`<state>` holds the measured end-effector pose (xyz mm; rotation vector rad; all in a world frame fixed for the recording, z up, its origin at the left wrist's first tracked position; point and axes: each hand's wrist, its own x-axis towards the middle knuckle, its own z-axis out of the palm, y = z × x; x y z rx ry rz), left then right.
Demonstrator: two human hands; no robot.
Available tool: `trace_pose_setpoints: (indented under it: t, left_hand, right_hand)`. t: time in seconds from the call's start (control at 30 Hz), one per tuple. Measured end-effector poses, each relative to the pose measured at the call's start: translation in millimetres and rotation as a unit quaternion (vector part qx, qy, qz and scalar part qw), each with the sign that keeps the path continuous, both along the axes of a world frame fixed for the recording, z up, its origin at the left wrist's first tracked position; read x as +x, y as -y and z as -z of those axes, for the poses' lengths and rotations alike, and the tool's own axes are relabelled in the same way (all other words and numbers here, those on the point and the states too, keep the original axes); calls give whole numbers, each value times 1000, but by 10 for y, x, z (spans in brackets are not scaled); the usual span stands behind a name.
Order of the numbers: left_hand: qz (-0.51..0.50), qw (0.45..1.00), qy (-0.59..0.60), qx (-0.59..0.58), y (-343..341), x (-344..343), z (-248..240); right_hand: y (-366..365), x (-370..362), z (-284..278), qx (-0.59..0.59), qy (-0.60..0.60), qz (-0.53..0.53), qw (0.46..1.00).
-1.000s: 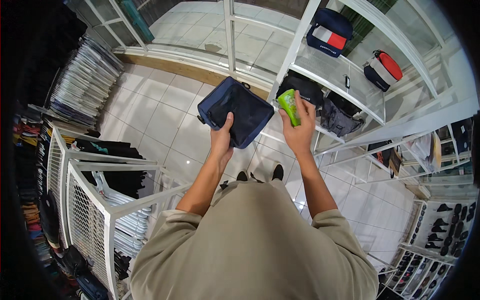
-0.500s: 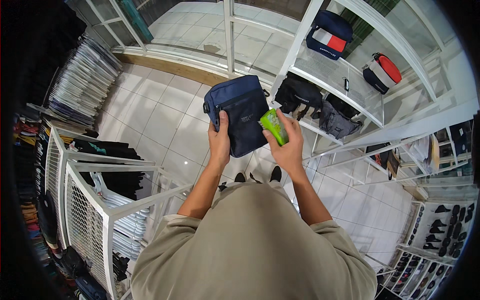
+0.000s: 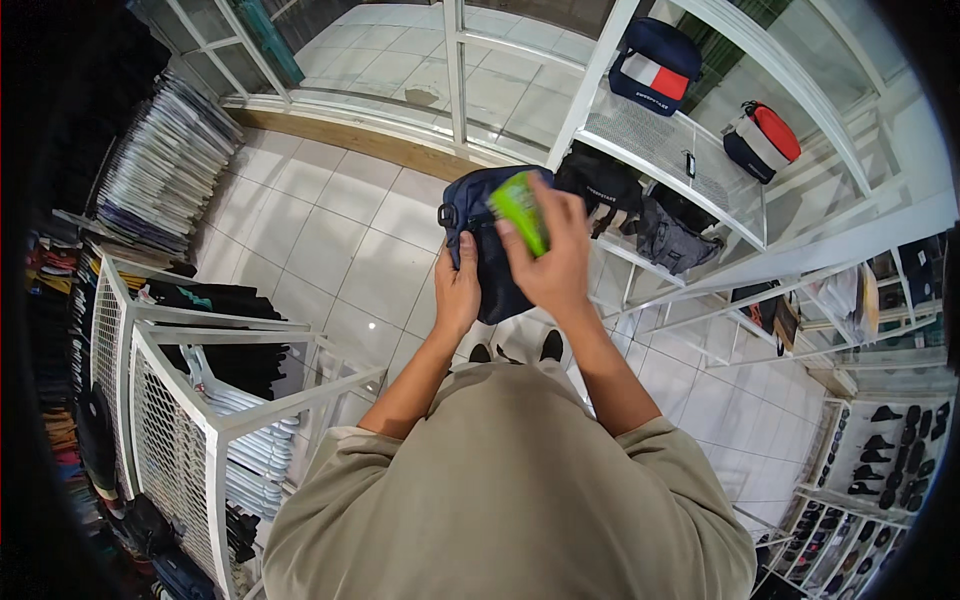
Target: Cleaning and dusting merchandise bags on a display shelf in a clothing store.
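Observation:
A small navy shoulder bag (image 3: 500,275) is held up in front of me, tilted, with a black strap ring at its upper left corner. My left hand (image 3: 459,290) grips its lower left side, thumb on the front. In my right hand (image 3: 555,250) is a bright green, brush-like block (image 3: 519,212), held against or just over the upper front of the bag. Motion blurs the block, and whether it touches the fabric I cannot tell. The right hand and block hide much of the bag's right side.
A white mesh shelf (image 3: 640,135) at the far right bears several bags, including a navy one with a red-and-white panel (image 3: 655,68). A white metal rack (image 3: 215,430) with hanging clothes is at my left. Glass panels (image 3: 380,60) stand ahead; small dark goods (image 3: 880,450) hang at right.
My right hand has moved left and up, bringing the green block from beside the bag to over its front. The bag has shifted slightly right and down and turned a little.

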<state>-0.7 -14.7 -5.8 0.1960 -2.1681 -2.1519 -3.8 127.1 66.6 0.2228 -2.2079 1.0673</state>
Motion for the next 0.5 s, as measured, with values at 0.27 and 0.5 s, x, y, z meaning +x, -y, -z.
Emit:
trace_pose_setpoints:
  t: [0.27,0.5]
  left_hand:
    - [12,999,20,-27,95,114,-82]
    - [39,996,-83,16,-107,76,-60]
  right_hand:
    - [-571,-172,157,-20,28,145,989]
    - [56,108,73,-30,4,-52,998]
